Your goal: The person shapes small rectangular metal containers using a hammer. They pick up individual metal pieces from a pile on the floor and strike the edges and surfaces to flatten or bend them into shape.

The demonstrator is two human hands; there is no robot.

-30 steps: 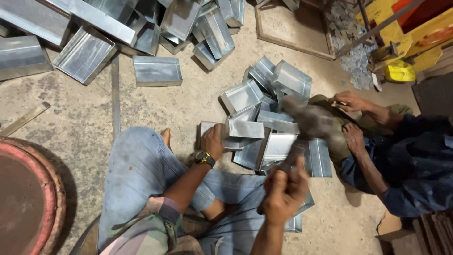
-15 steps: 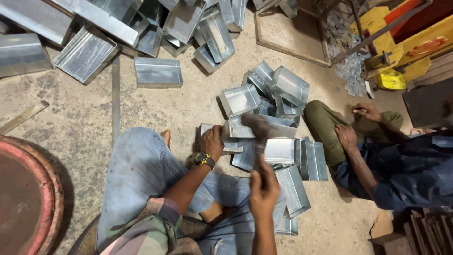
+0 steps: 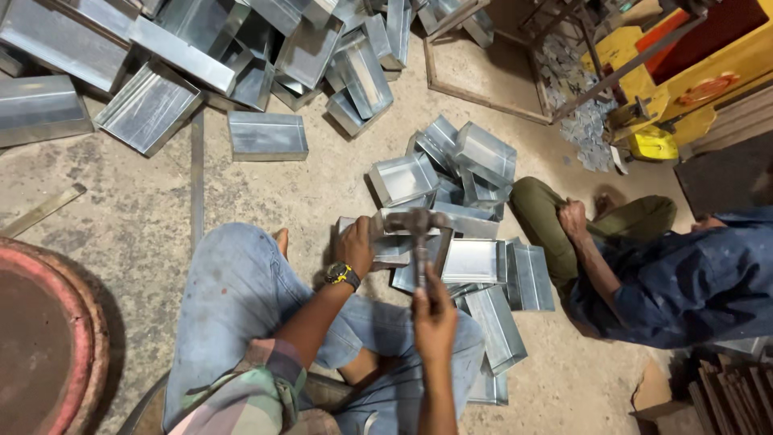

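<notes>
- Nearest the camera, the person's jeans-clad knees (image 3: 241,298) frame the scene, with a patterned sleeve (image 3: 250,395) low in the foreground.
- The right hand (image 3: 435,310) is wrapped tight around the handle of a hammer (image 3: 419,234), whose head sits over the work just beyond the knuckles.
- The left hand (image 3: 356,246), a yellow-faced wristwatch (image 3: 342,275) on its wrist, is pressed down with fingers curled over the near edge of a small folded sheet-metal tray (image 3: 386,242) (the piece directly under the hammer head), pinning it to the concrete floor (image 3: 137,217).
- That tray lies at the near left of a loose heap of similar galvanised trays (image 3: 475,258), which spreads between the person's knees and a seated co-worker.
- To the right, the co-worker in a dark blue shirt (image 3: 684,282) and olive trousers (image 3: 547,209) sits on the floor, one hand (image 3: 573,217) resting on a knee, just beside the heap.
- At the left edge, a round reddish rim (image 3: 68,322) curves into view.
- Farther back, one metal tray (image 3: 267,135) lies alone, open side down.
- Beyond it, a larger pile of long sheet-metal channels and boxes (image 3: 241,48) crowds the top of the view.
- At far right stands a yellow machine frame (image 3: 708,72), with a scatter of small metal offcuts (image 3: 584,121) beneath it.
</notes>
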